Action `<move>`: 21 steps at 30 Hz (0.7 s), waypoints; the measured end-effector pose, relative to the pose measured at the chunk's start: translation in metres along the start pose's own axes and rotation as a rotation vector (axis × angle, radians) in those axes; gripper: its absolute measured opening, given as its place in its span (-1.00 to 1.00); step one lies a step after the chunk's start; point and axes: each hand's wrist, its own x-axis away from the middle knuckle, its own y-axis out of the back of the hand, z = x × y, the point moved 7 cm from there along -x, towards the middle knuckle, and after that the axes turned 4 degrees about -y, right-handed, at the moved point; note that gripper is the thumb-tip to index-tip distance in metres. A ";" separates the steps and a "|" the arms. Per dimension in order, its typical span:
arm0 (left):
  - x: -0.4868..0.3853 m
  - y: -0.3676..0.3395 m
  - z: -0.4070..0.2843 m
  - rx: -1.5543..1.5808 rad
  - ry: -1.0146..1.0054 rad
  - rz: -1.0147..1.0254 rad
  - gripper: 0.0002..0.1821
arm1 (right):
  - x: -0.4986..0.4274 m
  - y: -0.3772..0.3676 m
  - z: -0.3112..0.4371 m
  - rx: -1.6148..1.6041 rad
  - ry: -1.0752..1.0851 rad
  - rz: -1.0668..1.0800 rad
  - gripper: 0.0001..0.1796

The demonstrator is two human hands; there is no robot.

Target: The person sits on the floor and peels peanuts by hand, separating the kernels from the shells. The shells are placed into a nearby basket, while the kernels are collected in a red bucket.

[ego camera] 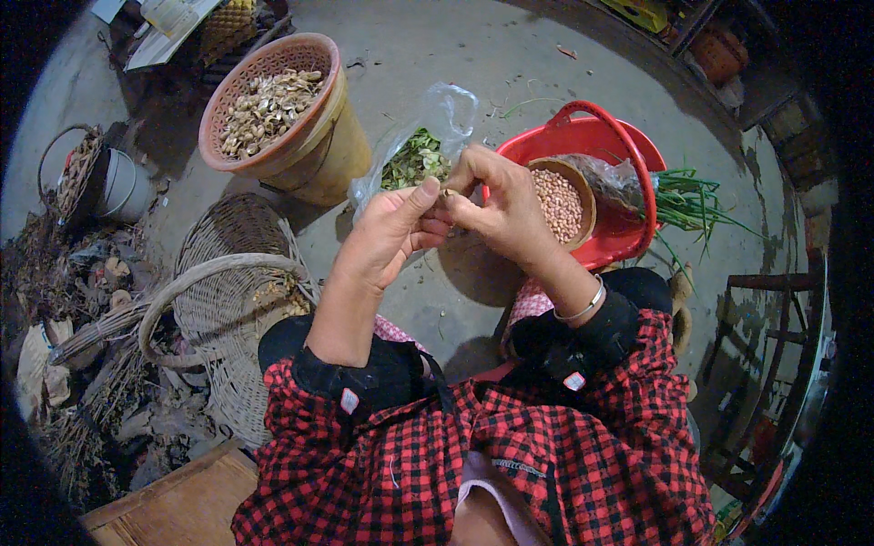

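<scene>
My right hand (502, 201) pinches a small brownish piece (447, 194) between thumb and forefinger. It looks like a peanut pod or a bit of shell, mostly covered by the fingers. Right up against it is my left hand (396, 225), thumb raised and fingers curled; whether it grips anything is hidden. Just beyond the hands, a clear plastic bag (454, 102) holds green leaves (418, 160). To the right, shelled peanuts (556, 205) fill a round bowl (588, 211), which sits in a red plastic basket (614, 242) with an arched handle.
Peanut shells (273, 109) lie in a pink perforated basket (212, 147) atop a yellowish bucket (341, 150). A wicker basket (235, 382) stands at my left, near firewood and brush (116, 273). Green onions (689, 198) jut from the red basket. Dark wooden furniture (765, 334) stands at right.
</scene>
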 end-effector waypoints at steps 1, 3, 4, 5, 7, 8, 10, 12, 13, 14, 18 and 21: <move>0.000 0.000 0.000 -0.014 -0.008 0.004 -0.61 | 0.000 -0.001 0.002 0.010 0.017 0.006 -0.78; 0.000 0.000 0.000 -0.043 -0.024 0.012 -0.60 | 0.001 -0.002 0.002 -0.006 0.013 0.013 -0.78; 0.000 0.001 -0.001 -0.015 -0.036 0.022 -0.61 | 0.001 -0.004 0.000 -0.032 -0.009 0.014 -0.79; -0.001 0.002 -0.002 0.013 -0.049 0.032 -0.62 | 0.002 -0.006 -0.002 -0.061 -0.032 0.019 -0.79; -0.001 0.004 -0.002 0.075 -0.042 0.041 -0.64 | 0.002 -0.008 -0.007 -0.183 -0.085 0.049 -0.81; -0.002 0.005 0.000 0.111 -0.021 0.041 -0.64 | 0.003 -0.009 -0.010 -0.252 -0.107 0.062 -0.82; -0.002 0.006 0.005 0.191 0.017 0.040 -0.66 | 0.004 -0.015 -0.019 -0.404 -0.214 0.098 -0.85; -0.004 0.008 0.009 0.265 0.044 0.034 -0.68 | 0.006 -0.020 -0.026 -0.521 -0.273 0.107 -0.88; -0.004 0.007 0.010 0.308 0.052 0.039 -0.68 | 0.007 -0.021 -0.027 -0.559 -0.281 0.100 -0.89; -0.005 0.008 0.012 0.338 0.058 0.037 -0.69 | 0.008 -0.023 -0.029 -0.597 -0.284 0.091 -0.90; -0.007 0.009 0.016 0.393 0.061 0.039 -0.72 | 0.012 -0.029 -0.037 -0.731 -0.337 0.058 -0.91; -0.007 0.009 0.020 0.436 0.058 0.059 -0.74 | 0.015 -0.034 -0.041 -0.793 -0.371 0.052 -0.94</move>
